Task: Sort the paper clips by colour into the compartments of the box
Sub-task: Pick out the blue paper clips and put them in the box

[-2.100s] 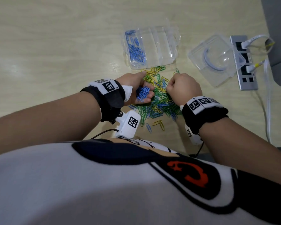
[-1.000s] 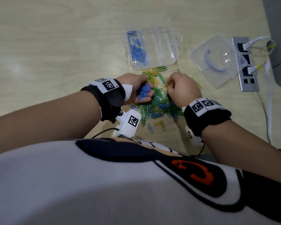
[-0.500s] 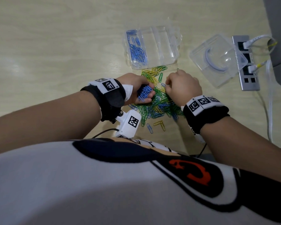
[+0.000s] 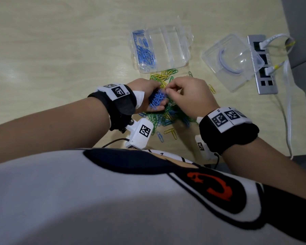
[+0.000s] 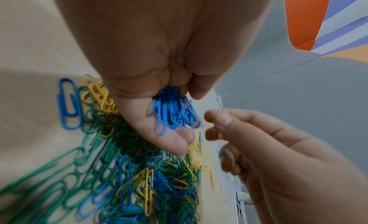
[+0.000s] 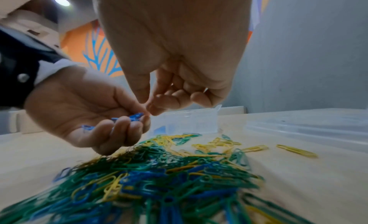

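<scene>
A mixed pile of green, yellow and blue paper clips (image 4: 168, 117) (image 5: 139, 180) (image 6: 159, 180) lies on the table in front of the clear compartment box (image 4: 182, 50). Blue clips (image 4: 145, 53) fill the box's left compartment; the other compartments look bare. My left hand (image 4: 145, 92) (image 6: 89, 109) hovers palm-up over the pile and cups a bunch of blue clips (image 4: 156, 101) (image 5: 173, 114) (image 6: 135, 116). My right hand (image 4: 187, 96) (image 5: 215, 125) has its fingertips at that bunch. Its thumb and index finger are slightly apart, with no clip seen between them.
A clear lid (image 4: 233, 62) lies to the right of the box. Beside it is a grey power strip (image 4: 261, 64) with white cables (image 4: 288, 106) running down the table's right side. Loose clips (image 4: 212, 88) lie around the pile.
My right hand has lifted off the pile and moved left to the left hand's bunch of blue clips. The left hand stayed in place, still cupping the bunch.
</scene>
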